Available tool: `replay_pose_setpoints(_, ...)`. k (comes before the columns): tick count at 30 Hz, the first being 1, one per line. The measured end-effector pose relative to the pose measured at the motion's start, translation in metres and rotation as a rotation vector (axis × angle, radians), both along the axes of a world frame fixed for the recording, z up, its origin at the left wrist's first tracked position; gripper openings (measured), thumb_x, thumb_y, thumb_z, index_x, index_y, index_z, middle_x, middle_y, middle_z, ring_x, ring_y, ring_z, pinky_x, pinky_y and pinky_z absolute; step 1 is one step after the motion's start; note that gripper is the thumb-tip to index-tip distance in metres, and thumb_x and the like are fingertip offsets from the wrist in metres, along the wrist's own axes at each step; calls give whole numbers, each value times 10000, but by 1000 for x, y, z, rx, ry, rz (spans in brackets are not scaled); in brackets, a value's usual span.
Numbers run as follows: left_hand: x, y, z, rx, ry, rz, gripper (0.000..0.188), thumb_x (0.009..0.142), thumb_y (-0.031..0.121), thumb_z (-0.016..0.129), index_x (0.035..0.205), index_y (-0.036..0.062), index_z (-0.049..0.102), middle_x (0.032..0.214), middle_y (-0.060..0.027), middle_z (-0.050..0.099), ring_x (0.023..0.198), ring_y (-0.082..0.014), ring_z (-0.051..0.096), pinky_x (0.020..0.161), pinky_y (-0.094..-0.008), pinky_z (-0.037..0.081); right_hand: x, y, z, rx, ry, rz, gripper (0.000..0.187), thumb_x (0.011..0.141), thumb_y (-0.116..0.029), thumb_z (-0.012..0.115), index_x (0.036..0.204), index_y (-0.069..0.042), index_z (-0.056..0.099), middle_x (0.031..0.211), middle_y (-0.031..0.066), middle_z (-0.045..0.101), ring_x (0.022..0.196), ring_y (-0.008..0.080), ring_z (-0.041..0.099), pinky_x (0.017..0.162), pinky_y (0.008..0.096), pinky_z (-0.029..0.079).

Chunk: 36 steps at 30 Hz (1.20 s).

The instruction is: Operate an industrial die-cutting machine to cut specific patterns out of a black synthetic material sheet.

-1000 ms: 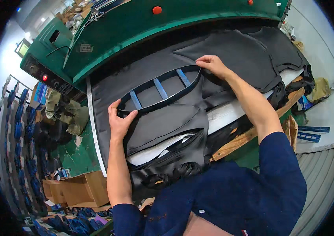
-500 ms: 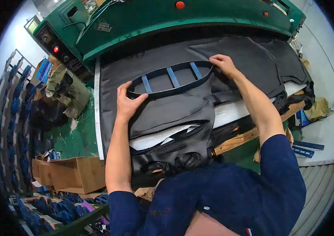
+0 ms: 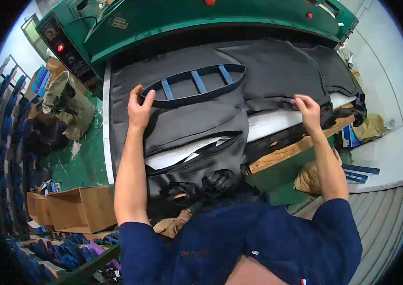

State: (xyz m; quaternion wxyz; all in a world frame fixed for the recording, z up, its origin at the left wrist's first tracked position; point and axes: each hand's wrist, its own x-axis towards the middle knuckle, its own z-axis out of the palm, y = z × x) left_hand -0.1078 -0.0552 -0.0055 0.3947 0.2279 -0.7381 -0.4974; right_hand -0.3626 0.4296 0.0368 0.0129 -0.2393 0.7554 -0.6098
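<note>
A long boat-shaped cutting die [image 3: 200,83] with a dark rim and three blue crossbars lies on a black sheet [image 3: 189,121]. The thumb and fingers of my left hand [image 3: 140,108] stand apart about the die's left tip; whether they touch it I cannot tell. Off to the right, my right hand [image 3: 308,110] has its fingers curled together at the sheet's front edge, which runs up to the fingertips and seems pinched there. Beneath the sheet's openings a white surface [image 3: 271,124] shows.
Behind the sheet stands a green machine [image 3: 201,31] with a control panel at its left. Racks of blue dies [image 3: 9,137] line the left side, near a sack [image 3: 71,102] and a cardboard box [image 3: 75,209]. A wooden bar [image 3: 301,145] runs along the front right.
My right hand has let go of the die's right tip and come down to the sheet's edge. My left hand has loosened and drawn slightly left. The die stays in place.
</note>
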Motion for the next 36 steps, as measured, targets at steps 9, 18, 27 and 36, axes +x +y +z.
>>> replay_pose_setpoints(9, 12, 43, 80, 1, 118, 295, 490, 912, 265, 695, 1259, -49, 548, 1199, -161, 619, 1096, -225, 595, 963, -339, 468, -37, 177, -50, 41, 179, -403, 230, 982, -134, 599, 1126, 31, 668, 1007, 96, 714, 927, 153, 666, 843, 276, 516)
replay_pose_setpoints(18, 3, 352, 23, -512, 9, -142, 307, 742, 48, 739, 1031, -13, 656, 1010, -182, 672, 929, -345, 661, 827, -404, 534, -81, 218, -89, 327, 466, -287, 177, 965, -126, 600, 1033, 22, 669, 971, 117, 648, 890, 258, 607, 798, 355, 480)
replay_pose_setpoints(27, -48, 401, -7, -682, -294, 193, 198, 734, 107, 729, 910, 36, 675, 886, -83, 672, 786, -268, 651, 672, -370, 512, -81, 212, -88, 312, 700, -232, 131, 961, -63, 558, 972, 30, 649, 909, 138, 633, 847, 293, 578, 802, 388, 443)
replay_pose_setpoints(36, -54, 399, -8, -758, -411, 186, 223, 649, 48, 665, 872, 34, 675, 851, -84, 675, 750, -266, 659, 663, -351, 530, -87, 212, -89, 195, 715, -125, 141, 881, -4, 526, 951, 53, 634, 872, 172, 632, 802, 338, 558, 773, 441, 461)
